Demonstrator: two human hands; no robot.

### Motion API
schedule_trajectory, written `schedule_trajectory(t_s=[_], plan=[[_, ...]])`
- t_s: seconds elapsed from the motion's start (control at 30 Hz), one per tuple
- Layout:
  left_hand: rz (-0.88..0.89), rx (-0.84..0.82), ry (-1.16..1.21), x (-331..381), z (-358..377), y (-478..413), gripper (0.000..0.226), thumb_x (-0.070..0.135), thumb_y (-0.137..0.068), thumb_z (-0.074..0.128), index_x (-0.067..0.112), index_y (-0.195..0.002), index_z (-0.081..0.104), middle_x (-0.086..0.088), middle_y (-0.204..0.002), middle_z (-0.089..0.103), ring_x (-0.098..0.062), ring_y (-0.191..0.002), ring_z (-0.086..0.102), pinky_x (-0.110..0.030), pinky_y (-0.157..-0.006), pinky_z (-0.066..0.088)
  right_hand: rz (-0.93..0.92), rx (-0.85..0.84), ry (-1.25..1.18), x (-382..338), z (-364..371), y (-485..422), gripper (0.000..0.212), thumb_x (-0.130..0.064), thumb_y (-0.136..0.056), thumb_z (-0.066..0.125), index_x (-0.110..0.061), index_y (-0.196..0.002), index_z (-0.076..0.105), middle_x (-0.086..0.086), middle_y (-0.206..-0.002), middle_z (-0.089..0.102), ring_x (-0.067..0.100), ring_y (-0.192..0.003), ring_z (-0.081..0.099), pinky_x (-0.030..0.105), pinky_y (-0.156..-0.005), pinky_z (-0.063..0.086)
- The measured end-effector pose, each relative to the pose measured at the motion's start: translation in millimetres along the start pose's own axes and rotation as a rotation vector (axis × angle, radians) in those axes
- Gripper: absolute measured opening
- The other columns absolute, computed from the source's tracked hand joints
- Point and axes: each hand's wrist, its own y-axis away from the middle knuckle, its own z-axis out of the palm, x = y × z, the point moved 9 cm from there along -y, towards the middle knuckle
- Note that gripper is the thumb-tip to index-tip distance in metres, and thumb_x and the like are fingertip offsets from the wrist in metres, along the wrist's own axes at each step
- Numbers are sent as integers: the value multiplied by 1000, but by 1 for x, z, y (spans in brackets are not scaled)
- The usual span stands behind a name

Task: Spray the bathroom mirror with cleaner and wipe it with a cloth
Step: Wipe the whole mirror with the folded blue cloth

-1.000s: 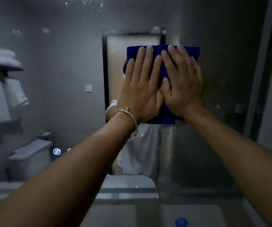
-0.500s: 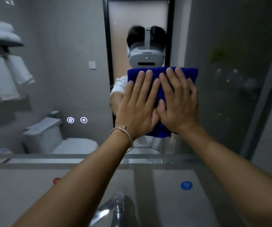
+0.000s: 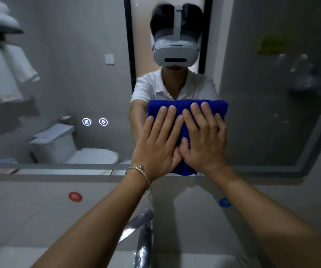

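Cloth: your folded blue cloth (image 3: 186,113) lies flat against the mirror (image 3: 262,117), low on the glass; its bottom edge hangs just over the mirror's lower border.
Left hand: your left hand (image 3: 156,147) is spread open, palm pressing the cloth's left half to the glass; fingers straight and pointing up, not curled round anything; a thin metal bangle (image 3: 140,176) sits at that wrist.
Right hand: your right hand (image 3: 204,144) is likewise flat and open on the cloth's right half; its thumb touches the edge of your left hand, so the two press side by side.
Mirror: two small lit round icons (image 3: 95,122) glow on the glass to the left of your hands; the right part of the glass looks hazy and smeared.
Below: a chrome faucet (image 3: 142,235) stands under your arms; a red sticker (image 3: 75,196) and a blue sticker (image 3: 225,202) sit on the wall beneath the mirror, one to each side of it.
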Motion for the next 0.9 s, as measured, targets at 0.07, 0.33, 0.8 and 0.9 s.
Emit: schedule_trajectory(t_s=[0.07,0.33,0.8,0.9], plan=[[8,-6,2,-1,2,9,61,36,-93,27,5,-145,18,-16,-150,16,-29,-141,9,-46,-115,10,7,2,1,-6,4,7,61,-30,-85,41,-12,-142,25,8,-146,24,26,-136,23,44,-112,15],[14,-53,-35,-15,10,66,68,38,-92,29,6,-148,7,-16,-155,-4,-28,-144,-2,-43,-116,7,-95,-37,29,-46,24,37,65,-34,-86,41,-11,-145,22,9,-147,25,26,-138,21,42,-115,9],[142,-193,-149,-124,5,167,76,47,-90,29,5,-148,6,-18,-155,-4,-32,-143,1,-44,-117,4,-149,-89,15,-185,66,36,67,-39,-88,42,-9,-144,22,9,-146,27,25,-137,25,43,-114,14],[87,-228,-167,-156,-5,187,76,49,-91,30,5,-148,6,-18,-155,-5,-33,-143,1,-45,-116,8,-161,-106,-7,-223,71,23,71,-41,-81,49,-10,-141,27,6,-144,27,22,-133,28,42,-111,17]])
